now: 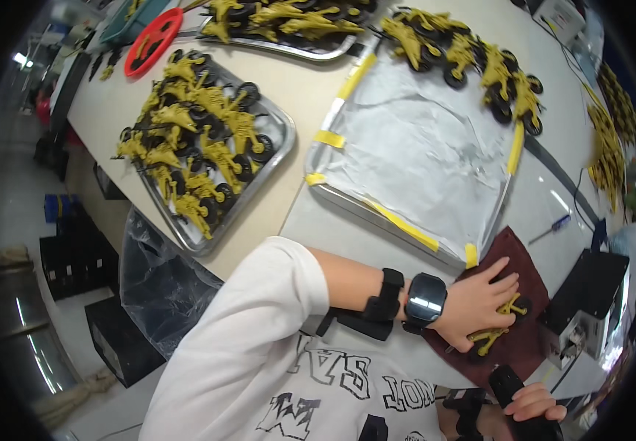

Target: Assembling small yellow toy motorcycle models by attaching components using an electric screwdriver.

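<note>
A yellow and black toy motorcycle (490, 339) lies on a dark red cloth (518, 268) at the right. My left hand (476, 307) rests over it from above, the index and middle fingers stretched out on the cloth, the thumb and other fingers around the toy. The palm hides part of the toy. Close to the cloth's near edge, my right hand (534, 404) is closed around a thick black cylindrical tool (507, 384). Its working end cannot be made out.
Ahead stands a tray lined with white sheet (413, 140), taped in yellow, with several toy motorcycles (472, 59) along its far side. Another loaded metal tray (288, 136) is at the left. A screwdriver (559, 224) and a black box-shaped device (588, 290) lie right of the cloth.
</note>
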A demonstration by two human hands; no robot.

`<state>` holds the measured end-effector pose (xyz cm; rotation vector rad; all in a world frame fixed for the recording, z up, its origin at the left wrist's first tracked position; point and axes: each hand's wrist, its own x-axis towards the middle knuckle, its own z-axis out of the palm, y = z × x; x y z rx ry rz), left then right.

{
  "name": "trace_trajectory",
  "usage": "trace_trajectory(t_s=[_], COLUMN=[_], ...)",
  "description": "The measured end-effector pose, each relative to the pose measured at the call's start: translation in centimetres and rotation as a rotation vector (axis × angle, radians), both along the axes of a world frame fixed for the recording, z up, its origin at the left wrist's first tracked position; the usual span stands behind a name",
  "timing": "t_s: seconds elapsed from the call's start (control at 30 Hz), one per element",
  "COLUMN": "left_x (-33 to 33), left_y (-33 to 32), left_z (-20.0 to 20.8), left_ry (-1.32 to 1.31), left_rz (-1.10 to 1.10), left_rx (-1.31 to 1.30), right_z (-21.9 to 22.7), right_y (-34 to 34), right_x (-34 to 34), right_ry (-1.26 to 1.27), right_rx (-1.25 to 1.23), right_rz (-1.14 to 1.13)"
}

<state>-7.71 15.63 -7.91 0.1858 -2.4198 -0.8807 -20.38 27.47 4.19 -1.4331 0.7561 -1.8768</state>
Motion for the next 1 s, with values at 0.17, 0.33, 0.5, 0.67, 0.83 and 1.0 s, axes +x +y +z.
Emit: trace_trajectory(t_s=[0.17,0.33,0.5,0.67,0.83,1.0], left_x=[0.9,3.9,16.5,36.1,38.5,18.9], left_y=[0.0,-1.4,-2.9,-1.5,-0.5,-10.4], left_z=[0.7,4.4,8.5,7.1,8.9,13.2], left_ry=[-0.022,0.02,-0.1,-0.341,-0.464,0.008], left_rz=[0.037,0.164,0.649,1.558,1.565,0.783], left_rx=[-0.027,-0.004,-0.027,-0.117,-0.402,-0.415], right_z=[1.3,3.0,3.5,4.9,6.9,6.0], right_y=[-1.5,-2.7,-5.1,-6.6,-2.3,-0.6], right_x=[1.3,2.7,8.0,5.7,2.3,2.9], right_ry=[-0.187,-0.527,-0.789,-0.697,-0.749,-0.744], right_rx=[-0.176,-0.408,-0.381,-0.452,-0.039,-0.213], right_rz=[0.052,0.453,0.701,1.097,1.136,0.706])
